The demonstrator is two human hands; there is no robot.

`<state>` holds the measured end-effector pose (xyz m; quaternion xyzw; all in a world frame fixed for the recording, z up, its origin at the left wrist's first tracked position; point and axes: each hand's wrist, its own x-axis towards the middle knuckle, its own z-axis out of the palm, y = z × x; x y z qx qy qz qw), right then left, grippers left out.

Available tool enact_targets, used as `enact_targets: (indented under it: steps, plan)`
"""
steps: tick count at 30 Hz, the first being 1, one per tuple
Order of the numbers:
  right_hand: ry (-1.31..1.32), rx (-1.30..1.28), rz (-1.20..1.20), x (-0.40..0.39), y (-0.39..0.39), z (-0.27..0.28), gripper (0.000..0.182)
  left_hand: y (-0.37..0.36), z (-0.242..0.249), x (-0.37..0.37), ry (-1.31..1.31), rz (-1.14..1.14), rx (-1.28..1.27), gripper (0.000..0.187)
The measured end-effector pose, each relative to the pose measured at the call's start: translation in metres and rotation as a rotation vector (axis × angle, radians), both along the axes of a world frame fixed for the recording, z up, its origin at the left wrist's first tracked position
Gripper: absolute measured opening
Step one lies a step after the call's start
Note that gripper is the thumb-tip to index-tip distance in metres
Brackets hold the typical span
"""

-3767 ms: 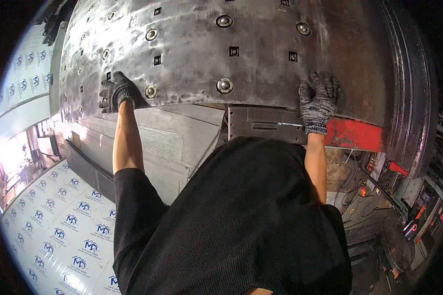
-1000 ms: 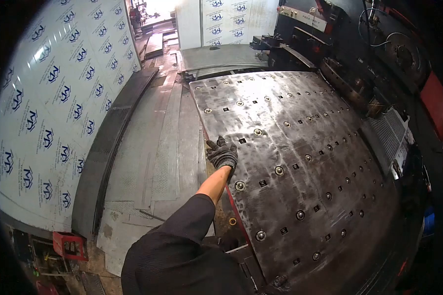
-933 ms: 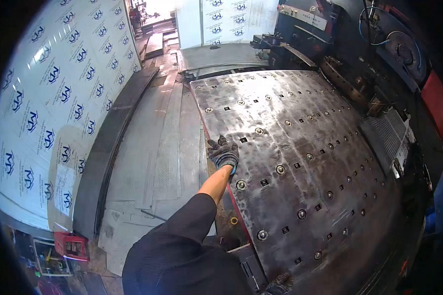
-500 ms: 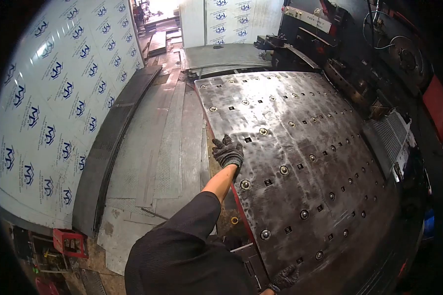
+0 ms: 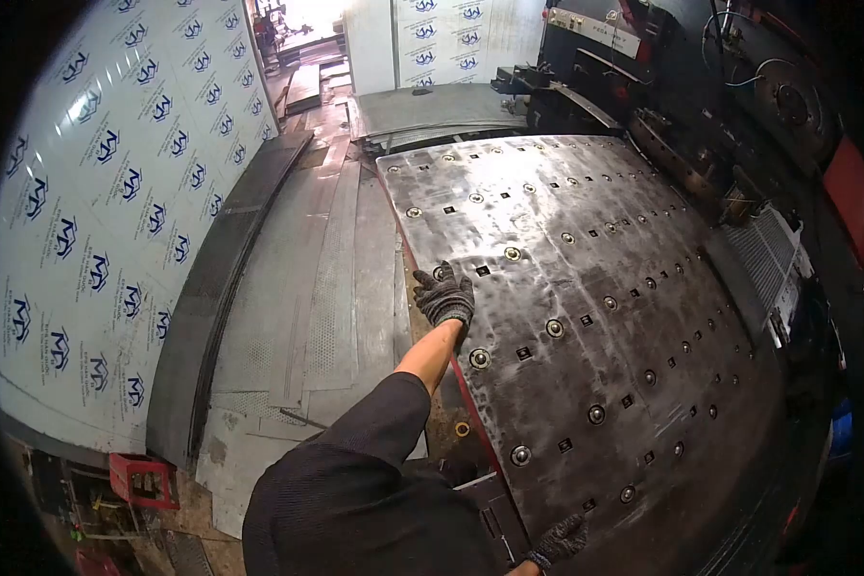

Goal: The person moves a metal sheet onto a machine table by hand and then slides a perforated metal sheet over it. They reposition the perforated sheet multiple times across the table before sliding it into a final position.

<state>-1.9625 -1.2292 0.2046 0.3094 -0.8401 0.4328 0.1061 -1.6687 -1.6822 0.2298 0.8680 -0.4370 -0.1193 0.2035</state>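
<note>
A large dark metal table (image 5: 547, 278) with steel ball rollers and small square holes fills the middle and right of the view. My left hand (image 5: 444, 294), in a grey knitted glove, rests on its left edge with the fingers spread over the surface, beside one of the ball rollers (image 5: 480, 359). Nearer to me, at the bottom of the view, my right hand (image 5: 559, 540) wears a similar dark glove. It lies on the near part of the table edge, fingers stretched out. Neither hand holds anything visible.
Flat metal sheets (image 5: 302, 288) cover the floor on the left, beside a dark stack of long strips (image 5: 226, 278). A printed panel wall (image 5: 106, 211) stands beyond them. Dark machinery (image 5: 595, 58) lines the right side. A red crate (image 5: 144, 482) sits at lower left.
The view has shifted slightly. Both hands stay at nearly the same places on the table, and the right hand appears a little further into view.
</note>
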Motion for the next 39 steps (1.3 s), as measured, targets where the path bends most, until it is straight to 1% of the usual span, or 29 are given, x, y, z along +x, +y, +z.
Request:
enact_targets:
  steps: [2,3,4,5,6,7,8,10,11,13,14,16,17,19,20,22,23,25,26,30,32,33,35,38,39]
  plan:
    - [-0.043,0.004,0.024,-0.011,0.005,-0.020,0.041,-0.001,-0.002,0.001,-0.046,-0.003,0.021,0.076]
    - [-0.082,0.009,0.049,-0.030,0.016,-0.054,0.041,0.001,0.004,0.001,-0.047,-0.004,0.021,0.076]
    - [0.576,0.251,0.082,-0.060,0.034,-0.104,0.043,0.003,0.009,0.000,0.002,-0.007,0.028,0.075]
    - [0.457,0.246,0.029,-0.057,0.034,-0.104,0.045,0.006,0.015,0.000,0.052,-0.008,0.036,0.074]
    - [0.338,0.177,0.006,-0.041,0.025,-0.079,0.045,0.007,0.018,0.001,0.065,-0.016,0.051,0.074]
    - [0.220,0.107,-0.017,-0.022,0.013,-0.042,0.045,0.007,0.017,0.001,0.065,-0.016,0.053,0.074]
    - [0.220,0.109,-0.016,-0.023,0.014,-0.042,0.045,0.007,0.016,0.000,0.063,-0.013,0.050,0.073]
    - [0.059,0.122,-0.046,-0.023,0.015,-0.042,0.047,0.006,0.016,0.001,0.059,-0.011,0.047,0.073]
    - [0.058,0.124,-0.047,-0.019,0.012,-0.035,0.047,0.007,0.018,0.001,0.075,-0.013,0.043,0.072]
    - [0.007,-0.016,0.009,-0.009,0.004,-0.016,0.047,0.007,0.017,0.002,0.090,-0.016,0.040,0.071]
    - [0.007,-0.016,0.009,-0.009,0.005,-0.016,0.047,0.007,0.016,0.001,0.088,-0.011,0.030,0.071]
    - [0.141,0.008,0.022,-0.010,0.005,-0.015,0.047,0.006,0.014,0.001,0.084,-0.006,0.019,0.070]
    - [0.141,0.008,0.020,-0.010,0.006,-0.016,0.047,0.006,0.013,0.001,0.076,-0.001,0.013,0.071]
    - [-0.014,0.041,-0.029,-0.010,0.010,-0.024,0.047,0.003,0.008,0.000,0.068,0.003,0.007,0.071]
    - [-0.014,0.041,-0.030,-0.015,0.014,-0.033,0.047,0.001,0.004,0.000,0.045,0.008,0.006,0.071]
    - [0.079,0.277,-0.050,-0.030,0.024,-0.058,0.047,0.001,0.002,0.001,0.020,0.012,0.005,0.070]
    - [-0.119,0.093,0.002,-0.027,0.019,-0.050,0.048,0.001,0.004,0.000,0.026,0.013,-0.004,0.070]
    - [0.121,0.125,-0.106,-0.024,0.018,-0.060,0.048,0.002,0.005,0.000,0.009,0.013,-0.009,0.069]
    - [0.093,0.114,-0.030,-0.028,0.020,-0.056,0.047,0.002,0.006,0.000,0.016,0.006,0.000,0.069]
    - [0.051,0.108,0.026,-0.037,0.025,-0.066,0.046,0.002,0.004,0.000,-0.019,-0.017,0.030,0.072]
    - [-0.009,0.170,0.000,-0.026,0.016,-0.041,0.044,0.003,0.007,0.000,-0.004,-0.021,0.041,0.072]
    - [-0.009,0.169,0.001,-0.023,0.012,-0.034,0.044,0.002,0.007,0.001,0.010,-0.025,0.053,0.073]
    - [0.010,0.010,0.049,-0.018,0.007,-0.027,0.044,0.002,0.006,0.001,0.009,-0.024,0.050,0.074]
    - [0.088,0.068,0.037,-0.024,0.014,-0.041,0.045,0.002,0.006,0.001,0.016,-0.022,0.041,0.074]
    - [0.088,0.068,0.036,-0.021,0.012,-0.036,0.045,0.003,0.007,0.000,0.025,-0.021,0.034,0.074]
